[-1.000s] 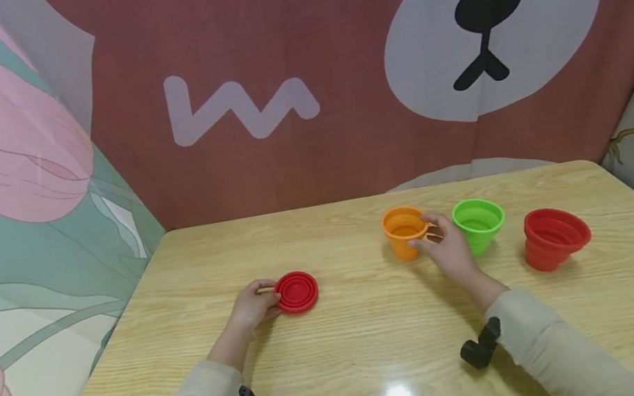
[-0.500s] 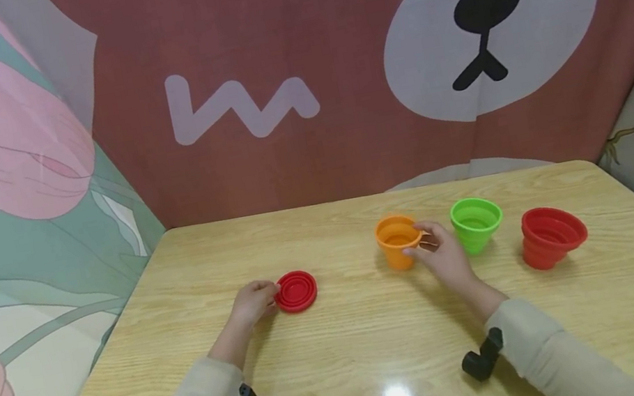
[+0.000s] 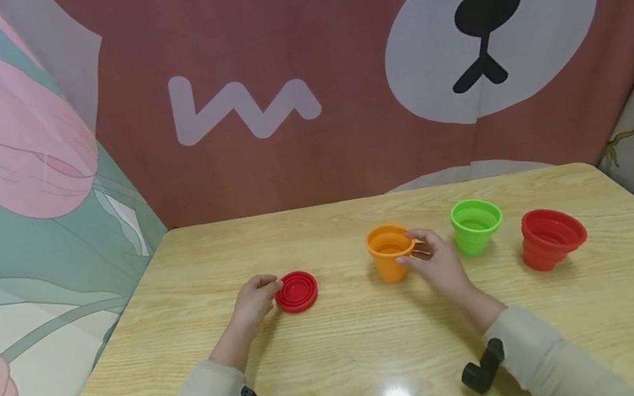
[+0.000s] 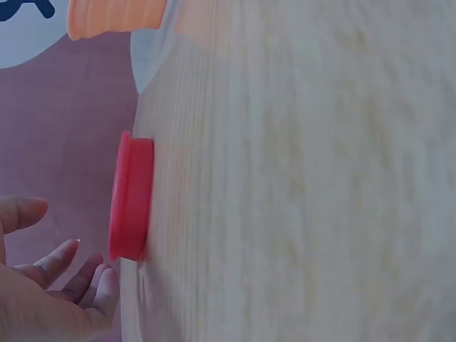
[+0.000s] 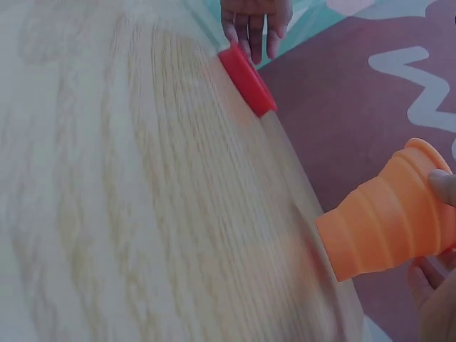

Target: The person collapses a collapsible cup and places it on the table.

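A red collapsible cup (image 3: pixel 296 292), folded flat, lies on the table left of centre. My left hand (image 3: pixel 254 304) is at its left side. In the left wrist view the thumb and loosely bent fingers (image 4: pixel 50 267) stand apart from the folded red cup (image 4: pixel 132 198). With thumb and fingers, my right hand (image 3: pixel 441 269) grips an orange collapsible cup (image 3: pixel 391 268) near its rim on the right side. That cup is extended and upright, its ribbed wall (image 5: pixel 385 217) showing in the right wrist view. Whether its base touches the table I cannot tell.
Behind and to the right of my right hand stands an extended green cup (image 3: pixel 477 230). Farther right is an extended red cup (image 3: pixel 549 242), its wall leaning to one side. A printed curtain (image 3: pixel 261 172) hangs behind the wooden table (image 3: pixel 336 378).
My right hand has brought the orange cup leftward and nearer to me, away from the green cup. The left hand has loosened from the folded red cup, which stays in place.
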Available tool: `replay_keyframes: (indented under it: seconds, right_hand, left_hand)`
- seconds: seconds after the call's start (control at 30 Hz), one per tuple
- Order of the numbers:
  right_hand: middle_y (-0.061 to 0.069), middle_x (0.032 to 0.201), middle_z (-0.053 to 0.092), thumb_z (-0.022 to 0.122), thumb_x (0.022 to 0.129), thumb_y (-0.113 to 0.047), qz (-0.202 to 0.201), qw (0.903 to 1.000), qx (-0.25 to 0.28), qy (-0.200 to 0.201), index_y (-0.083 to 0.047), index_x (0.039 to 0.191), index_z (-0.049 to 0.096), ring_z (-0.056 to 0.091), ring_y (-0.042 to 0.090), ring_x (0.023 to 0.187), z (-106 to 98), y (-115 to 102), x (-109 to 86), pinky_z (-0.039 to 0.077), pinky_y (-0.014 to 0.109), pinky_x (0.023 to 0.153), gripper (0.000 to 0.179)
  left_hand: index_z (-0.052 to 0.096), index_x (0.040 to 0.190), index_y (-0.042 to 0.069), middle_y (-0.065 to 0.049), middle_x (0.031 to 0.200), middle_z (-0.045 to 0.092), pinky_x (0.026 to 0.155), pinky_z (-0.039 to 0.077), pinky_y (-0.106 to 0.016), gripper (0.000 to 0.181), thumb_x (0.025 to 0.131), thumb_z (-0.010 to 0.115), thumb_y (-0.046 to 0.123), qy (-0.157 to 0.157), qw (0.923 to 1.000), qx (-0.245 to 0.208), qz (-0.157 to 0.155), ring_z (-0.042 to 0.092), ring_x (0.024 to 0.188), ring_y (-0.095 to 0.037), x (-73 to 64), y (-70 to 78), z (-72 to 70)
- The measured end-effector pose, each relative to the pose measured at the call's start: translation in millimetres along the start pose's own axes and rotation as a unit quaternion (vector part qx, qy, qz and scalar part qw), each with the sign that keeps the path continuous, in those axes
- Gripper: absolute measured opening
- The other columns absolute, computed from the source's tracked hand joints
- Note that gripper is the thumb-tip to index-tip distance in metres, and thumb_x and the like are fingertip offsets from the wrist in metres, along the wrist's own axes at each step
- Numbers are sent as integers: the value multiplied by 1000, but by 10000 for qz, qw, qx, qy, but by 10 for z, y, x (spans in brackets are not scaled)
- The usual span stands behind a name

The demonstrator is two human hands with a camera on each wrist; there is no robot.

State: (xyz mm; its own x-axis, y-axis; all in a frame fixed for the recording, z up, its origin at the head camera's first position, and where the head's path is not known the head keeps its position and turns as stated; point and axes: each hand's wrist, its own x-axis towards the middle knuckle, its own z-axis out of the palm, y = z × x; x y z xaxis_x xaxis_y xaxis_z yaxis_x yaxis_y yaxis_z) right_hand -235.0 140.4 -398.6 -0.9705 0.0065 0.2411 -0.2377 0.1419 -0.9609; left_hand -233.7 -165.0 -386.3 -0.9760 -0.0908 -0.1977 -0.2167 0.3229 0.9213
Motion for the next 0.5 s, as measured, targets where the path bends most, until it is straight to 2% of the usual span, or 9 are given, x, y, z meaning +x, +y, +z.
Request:
replay_keyframes:
  seconds: [0.2,0.37,0.5]
  right_hand:
    - [18,118,44,66,73,-3,57,9999,-3,-129,5,113,45,46,31,104,38,-47,-43,40,36,87,46]
    - [16,119,44,67,74,-7,86,9996,73,-260,4,114,45,46,30,104,57,-101,-85,42,27,83,47]
    - [17,117,45,67,73,-8,17,9994,224,-253,5,113,45,47,30,102,90,-133,-123,43,22,80,47]
  left_hand:
    - [47,115,-5,-19,114,48,86,39,-41,36,84,51,13,3,9994,183,282,45,103,-30,-51,44,13]
    - [49,112,-6,-17,110,51,83,41,-38,33,83,52,10,-105,9988,-16,475,48,96,-25,-114,113,67]
    - [50,110,-7,-18,108,52,82,42,-38,31,83,52,7,-344,9972,-205,633,50,92,-23,-152,149,119]
